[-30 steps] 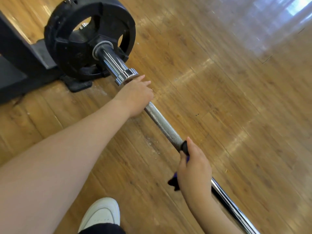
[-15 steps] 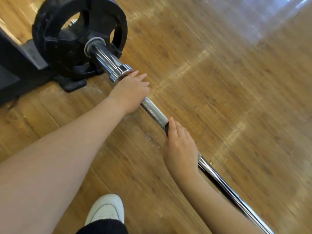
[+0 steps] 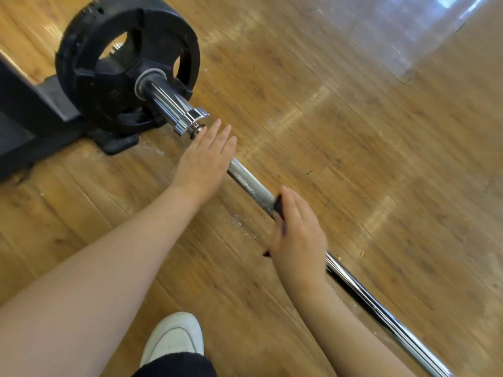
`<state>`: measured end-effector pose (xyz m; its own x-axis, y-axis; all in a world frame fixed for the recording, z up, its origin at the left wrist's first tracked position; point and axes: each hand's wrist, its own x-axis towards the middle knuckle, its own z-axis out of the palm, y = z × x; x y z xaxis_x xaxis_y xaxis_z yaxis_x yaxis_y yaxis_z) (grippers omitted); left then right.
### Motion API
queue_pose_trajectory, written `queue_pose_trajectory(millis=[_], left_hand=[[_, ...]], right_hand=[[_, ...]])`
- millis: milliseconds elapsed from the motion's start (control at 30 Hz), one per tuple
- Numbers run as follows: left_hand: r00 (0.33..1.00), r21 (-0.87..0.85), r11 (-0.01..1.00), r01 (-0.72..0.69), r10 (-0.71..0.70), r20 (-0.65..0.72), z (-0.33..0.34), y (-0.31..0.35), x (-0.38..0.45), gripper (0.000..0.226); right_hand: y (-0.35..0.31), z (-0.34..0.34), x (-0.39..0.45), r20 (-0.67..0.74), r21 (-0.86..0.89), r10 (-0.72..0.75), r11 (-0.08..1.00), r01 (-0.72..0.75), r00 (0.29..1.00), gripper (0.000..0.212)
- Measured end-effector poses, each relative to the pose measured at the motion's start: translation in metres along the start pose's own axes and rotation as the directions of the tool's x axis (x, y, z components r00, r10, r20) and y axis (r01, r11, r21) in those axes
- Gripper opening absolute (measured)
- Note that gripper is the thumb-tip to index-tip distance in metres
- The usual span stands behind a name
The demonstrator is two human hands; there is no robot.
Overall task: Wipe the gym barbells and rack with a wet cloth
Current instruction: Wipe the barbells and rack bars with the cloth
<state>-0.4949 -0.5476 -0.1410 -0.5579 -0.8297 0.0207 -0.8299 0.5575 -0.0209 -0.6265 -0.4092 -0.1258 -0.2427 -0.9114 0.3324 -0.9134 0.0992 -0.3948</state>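
The bar (image 3: 251, 186) lies low over the floor, steadied by the flat, unclenched left hand (image 3: 204, 161); a dark cloth (image 3: 278, 205) is clasped around it by the right hand (image 3: 298, 235). The cloth could be snagged on the knurling.

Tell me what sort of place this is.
Most likely a gym or weight room: a long chrome steel barbell carries a round black weight plate, a black metal rack base stands beside it, all on a glossy wooden plank floor.

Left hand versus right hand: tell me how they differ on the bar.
The left hand lies on the barbell with fingers straight, next to the collar; the right hand sits farther down the bar. The left is bare; the right wraps a dark cloth around the bar. Both touch the shaft.
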Motion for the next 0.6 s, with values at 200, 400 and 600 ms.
queue_pose_trajectory(millis=[200,400,600], left_hand=[[0.994,-0.117,0.988,-0.096,0.09,-0.053,0.0,-0.018,-0.007,0.066],[0.997,-0.157,0.986,-0.063,0.054,-0.062,0.004,-0.026,-0.019,0.071],[0.995,-0.134,0.987,0.089,-0.093,-0.021,-0.004,-0.002,-0.017,0.062]], right_hand=[[-0.026,0.059,0.05,0.233,-0.069,-0.117,0.988,0.137,0.965,0.052],[0.027,0.014,-0.013,0.215,-0.212,-0.135,0.96,0.182,0.967,0.066],[0.049,-0.018,-0.05,0.291,-0.261,-0.024,0.96,0.104,0.956,0.084]])
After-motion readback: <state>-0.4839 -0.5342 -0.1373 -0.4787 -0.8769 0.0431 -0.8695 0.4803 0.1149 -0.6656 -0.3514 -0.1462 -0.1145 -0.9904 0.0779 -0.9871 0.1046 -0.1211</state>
